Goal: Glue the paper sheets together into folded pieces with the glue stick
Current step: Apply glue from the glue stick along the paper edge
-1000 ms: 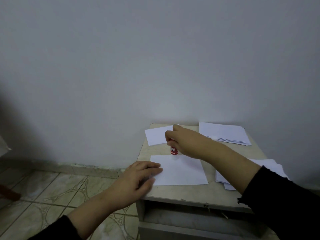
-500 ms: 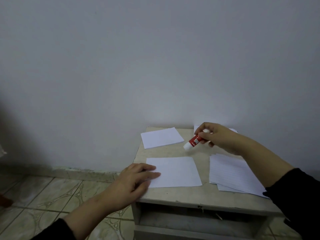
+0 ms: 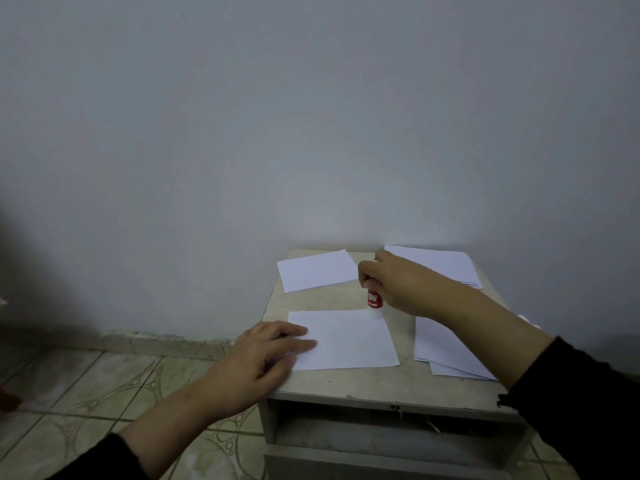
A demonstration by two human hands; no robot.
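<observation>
A white paper sheet point(image 3: 349, 339) lies near the front of the small table point(image 3: 377, 384). My left hand point(image 3: 266, 358) rests flat on the sheet's left edge with its fingers straight. My right hand point(image 3: 398, 285) grips a red and white glue stick point(image 3: 374, 303), held upright with its white tip down at the sheet's far right corner. A folded white piece point(image 3: 317, 274) lies at the table's back left.
A stack of white sheets point(image 3: 438, 263) sits at the back right against the wall. Another stack point(image 3: 446, 351) lies at the right, partly under my right forearm. An open drawer slot point(image 3: 388, 431) shows below the tabletop. Tiled floor point(image 3: 97, 386) lies to the left.
My right hand carried the glue stick off to the back right, tilted, and has now brought it back upright onto the sheet's far right corner. My left hand stayed on the sheet.
</observation>
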